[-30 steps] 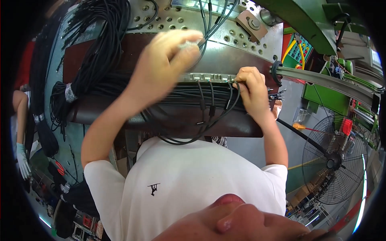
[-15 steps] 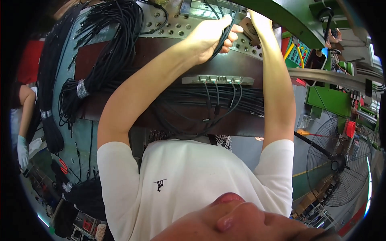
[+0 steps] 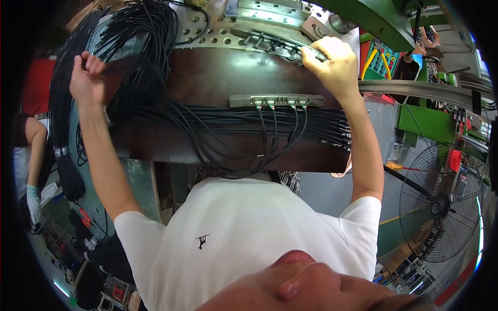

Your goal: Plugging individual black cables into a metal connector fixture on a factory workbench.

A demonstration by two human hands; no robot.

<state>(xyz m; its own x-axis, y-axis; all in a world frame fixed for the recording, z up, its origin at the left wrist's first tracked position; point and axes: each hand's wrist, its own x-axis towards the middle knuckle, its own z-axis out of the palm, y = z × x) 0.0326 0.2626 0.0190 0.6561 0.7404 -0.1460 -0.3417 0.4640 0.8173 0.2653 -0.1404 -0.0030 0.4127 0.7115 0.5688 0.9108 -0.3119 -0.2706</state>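
Observation:
My right hand (image 3: 334,62) is closed round the right end of a metal connector fixture (image 3: 272,45), a narrow bar with slots, at the front of the perforated metal plate (image 3: 223,39). Far to the left, my left hand (image 3: 89,80) is raised with its fingers curled. Dark, blurred cables (image 3: 132,70) trail from it toward the big black cable bundle (image 3: 155,31); its grip is partly hidden. A second metal fixture (image 3: 277,100) lies on the brown board (image 3: 207,67), with several cable connectors seated in it.
More black cables (image 3: 218,116) run across the board below the second fixture. A green machine frame (image 3: 373,20) arches over the upper right. A large fan (image 3: 440,205) stands at right. At far left, another person's gloved hand (image 3: 33,205) shows.
My left hand has swung from the perforated plate to the far left with the black cables. My right hand has come nearer with a metal fixture, now in view on the plate's front edge.

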